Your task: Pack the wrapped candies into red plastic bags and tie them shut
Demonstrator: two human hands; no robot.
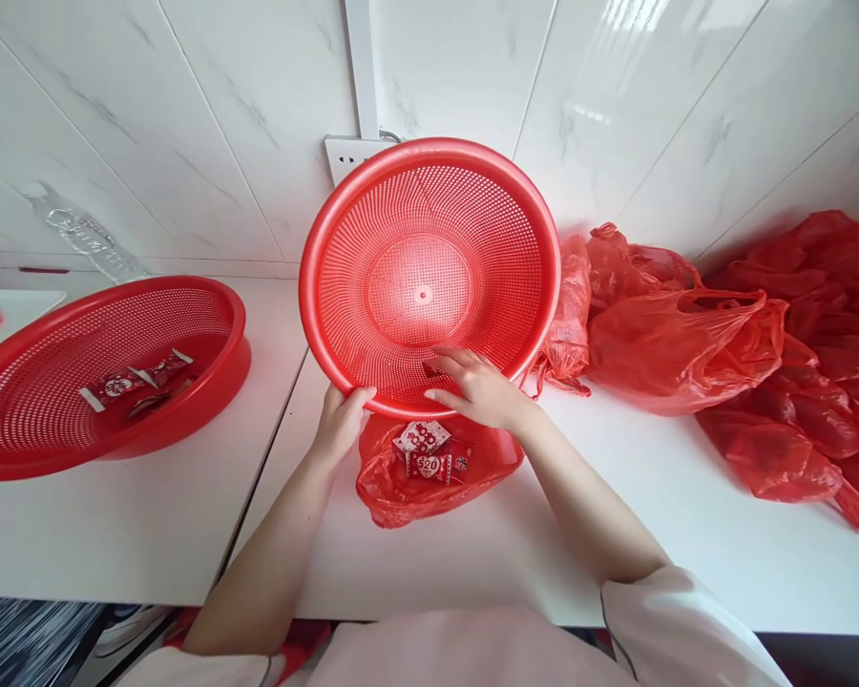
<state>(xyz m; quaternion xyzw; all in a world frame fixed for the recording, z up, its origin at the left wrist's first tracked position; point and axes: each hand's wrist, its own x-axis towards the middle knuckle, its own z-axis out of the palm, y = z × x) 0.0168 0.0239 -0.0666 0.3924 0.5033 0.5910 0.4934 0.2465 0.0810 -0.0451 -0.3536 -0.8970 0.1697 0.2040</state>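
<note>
A round red plastic mesh basket [422,277] is tilted up with its inside toward me. My left hand [340,420] is closed on its lower left rim, thumb over the edge. My right hand [476,389] reaches over the lower rim into the basket, its fingers stretched and the thumb apart. A small dark red piece [430,370] shows partly beside those fingertips; its kind is hidden. Below the rim lies an opened red plastic bag [393,496] holding several small red and white wrapped packets [428,466], one printed "520".
On the left stands another red basket [215,382] with a few wrapped packets [118,386] in it. A clear plastic bottle [90,234] is behind it. Filled red bags [687,343] are piled at right. A power socket [344,157] sits on the tiled wall.
</note>
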